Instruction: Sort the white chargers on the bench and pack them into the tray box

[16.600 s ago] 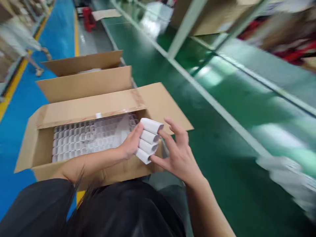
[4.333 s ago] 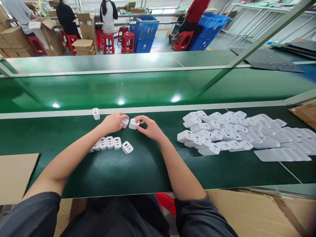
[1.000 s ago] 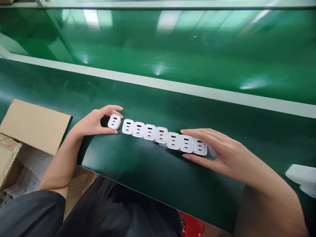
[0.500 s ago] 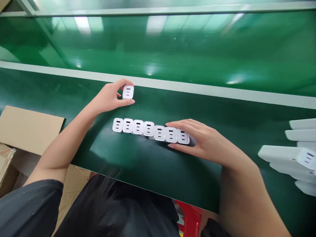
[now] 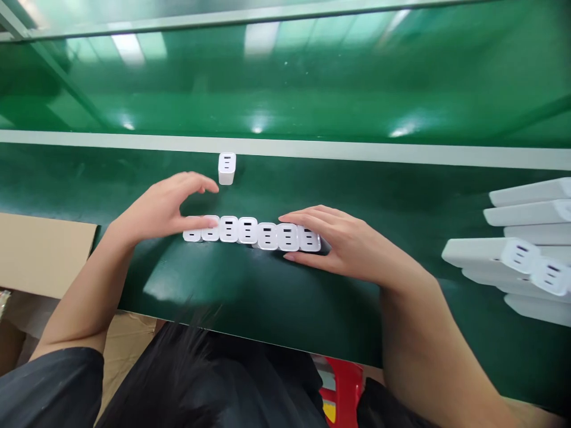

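Observation:
Several white USB charger blocks (image 5: 248, 230) stand side by side in a row on the green work surface, port faces up. My right hand (image 5: 341, 241) has its thumb and fingers on either side of the charger blocks at the right end. Above the left end of the row is my left hand (image 5: 167, 205), empty, its thumb and fingers apart. Its thumb overlaps the leftmost blocks; whether it touches them I cannot tell. A single charger block (image 5: 226, 169) stands alone farther back, just beyond the left fingertips.
Long white pieces (image 5: 475, 252) lie stacked at the right, some showing port faces. At left is a flat cardboard sheet (image 5: 44, 252). A pale strip (image 5: 357, 151) runs along the back of the work surface. A red stool (image 5: 343, 386) shows below the front edge.
My left hand has let go of the single charger block, which now stands at the back, and has moved down and left to the row. My right hand stays at the row's right end.

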The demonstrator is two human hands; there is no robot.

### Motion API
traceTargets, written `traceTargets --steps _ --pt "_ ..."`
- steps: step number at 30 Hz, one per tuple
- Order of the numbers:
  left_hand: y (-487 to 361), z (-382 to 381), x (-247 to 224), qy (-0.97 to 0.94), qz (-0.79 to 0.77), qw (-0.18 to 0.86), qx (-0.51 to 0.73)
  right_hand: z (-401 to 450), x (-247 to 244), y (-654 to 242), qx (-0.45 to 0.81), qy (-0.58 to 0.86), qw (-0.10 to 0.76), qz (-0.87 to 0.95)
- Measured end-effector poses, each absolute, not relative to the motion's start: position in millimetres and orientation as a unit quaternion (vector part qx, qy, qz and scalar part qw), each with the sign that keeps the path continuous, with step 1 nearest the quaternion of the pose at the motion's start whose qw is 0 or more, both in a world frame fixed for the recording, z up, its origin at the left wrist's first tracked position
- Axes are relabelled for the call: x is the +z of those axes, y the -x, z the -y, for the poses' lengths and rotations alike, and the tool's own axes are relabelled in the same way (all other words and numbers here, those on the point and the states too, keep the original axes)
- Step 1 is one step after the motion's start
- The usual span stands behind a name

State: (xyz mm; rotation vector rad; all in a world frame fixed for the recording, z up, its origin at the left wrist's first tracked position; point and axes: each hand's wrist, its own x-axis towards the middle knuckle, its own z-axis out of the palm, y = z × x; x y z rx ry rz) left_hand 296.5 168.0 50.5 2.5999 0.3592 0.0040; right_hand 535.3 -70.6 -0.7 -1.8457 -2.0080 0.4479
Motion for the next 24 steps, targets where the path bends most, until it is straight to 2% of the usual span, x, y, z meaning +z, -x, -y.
traceTargets --steps 3,12,18,24 --pt "-286 -157 53 -0.962 -0.104 0.244 -0.069 70 -1 -536 0.164 0.656 0.194 0.711" --pt "-284 -152 44 -0.963 -0.119 0.226 -0.087 71 1 -536 0.149 0.653 0.195 0.716" --pt "-281 -151 40 -0.966 -0.116 0.217 -0.085 71 10 -519 0.024 0.629 0.221 0.745" --pt "-277 -149 41 -0.971 -0.109 0.199 -0.07 67 10 -490 -0.044 0.587 0.194 0.785"
